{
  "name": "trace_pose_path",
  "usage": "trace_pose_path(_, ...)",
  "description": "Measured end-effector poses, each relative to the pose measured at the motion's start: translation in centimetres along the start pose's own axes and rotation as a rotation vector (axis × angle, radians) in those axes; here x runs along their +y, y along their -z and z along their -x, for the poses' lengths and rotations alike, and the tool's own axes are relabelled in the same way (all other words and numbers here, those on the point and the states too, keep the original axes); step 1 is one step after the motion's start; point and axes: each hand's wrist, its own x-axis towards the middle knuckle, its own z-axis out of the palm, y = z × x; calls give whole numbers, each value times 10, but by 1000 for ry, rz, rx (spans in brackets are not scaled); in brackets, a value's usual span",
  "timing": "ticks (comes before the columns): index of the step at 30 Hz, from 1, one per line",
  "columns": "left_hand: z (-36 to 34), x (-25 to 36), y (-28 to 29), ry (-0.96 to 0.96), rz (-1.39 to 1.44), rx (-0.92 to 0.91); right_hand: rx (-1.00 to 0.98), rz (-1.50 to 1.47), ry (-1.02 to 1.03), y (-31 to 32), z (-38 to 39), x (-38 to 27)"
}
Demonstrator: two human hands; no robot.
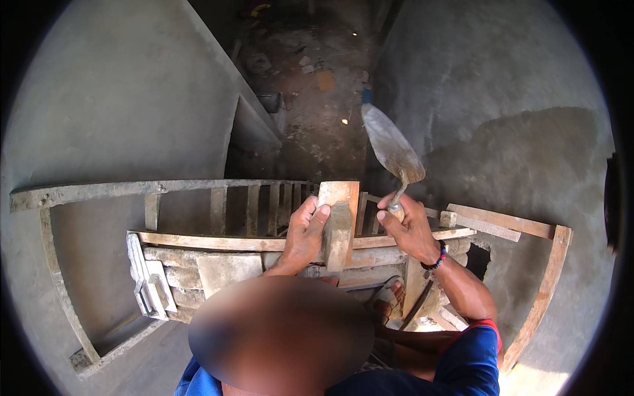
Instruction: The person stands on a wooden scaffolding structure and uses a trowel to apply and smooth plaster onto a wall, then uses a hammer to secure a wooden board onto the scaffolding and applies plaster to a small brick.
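Note:
My left hand (305,234) is closed on the edge of a short wooden board (339,191), with the thumb over its near face. A grey-smeared block (339,241) lies against this board; whether the two are joined I cannot tell. In my right hand (413,232) is a mason's trowel (393,142), gripped by its light wooden handle. Its pointed metal blade is tilted up and away from me, with dried mortar near the neck. Board and trowel are a short gap apart.
A scaffold platform of rough poles (181,277) with a wooden rail (205,241) is beneath me. Plastering floats (155,287) lie at its left end. Grey plastered walls (125,86) rise on both sides, the right one (548,145) partly damp. Debris litters the floor (310,119) far below.

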Motion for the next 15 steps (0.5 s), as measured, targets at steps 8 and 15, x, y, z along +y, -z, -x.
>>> trace_pose_path(8,-3,21,4,-113,-82,70,-318,693,365,29,11,-16)
trace_pose_path(15,0,24,5,-126,-113,37,-337,830,445,32,21,-17)
